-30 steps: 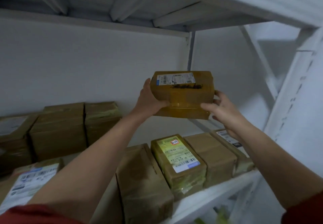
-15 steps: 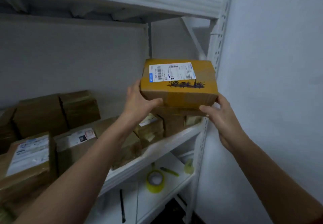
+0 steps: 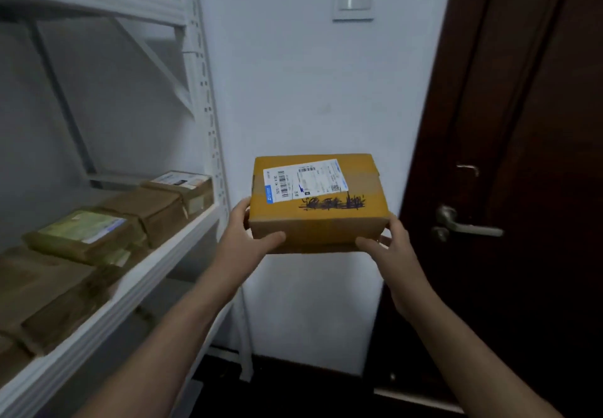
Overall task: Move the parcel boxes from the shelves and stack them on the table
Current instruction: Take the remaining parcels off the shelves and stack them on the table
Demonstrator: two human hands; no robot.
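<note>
Head view: parcel box [image 3: 318, 202] was off the shelf [image 3: 156, 264] and held in the air at centre frame, in front of the white wall [image 3: 310, 91], label [image 3: 305, 179] up.

- Left grip [image 3: 246, 238] wrapped the near-left corner, thumb across the front face.
- Right grip [image 3: 396, 244] did the same at the near-right corner.
- Both were closed on the box. Nothing else supported it.

Surroundings:
- Shelf ran from 7 to 9 o'clock with more boxes [image 3: 156, 209] on it, so my read was that the task was far from done.
- Dark door [image 3: 522, 124] was at 3 o'clock, its handle [image 3: 466, 227] near the right grip but apart from it.
- Tabletop wasn't in frame, so I couldn't tell where it was.

Risks as I judged them:
- Both holds sat on the near edge. The far half hung out unsupported, so a shift of weight inside could pitch it forward out of my thumbs.
- The surface looked taped and glossy. That makes it slick, so it could slip if I eased the squeeze during the turn.
- Swinging toward 3 o'clock could clip the door handle with the box's right corner or my knuckles.
- Swinging back toward 9 o'clock could catch the shelf upright [image 3: 208, 124].
- I couldn't see the drop spot. Setting it down off-square could make a leaning stack later.
</note>
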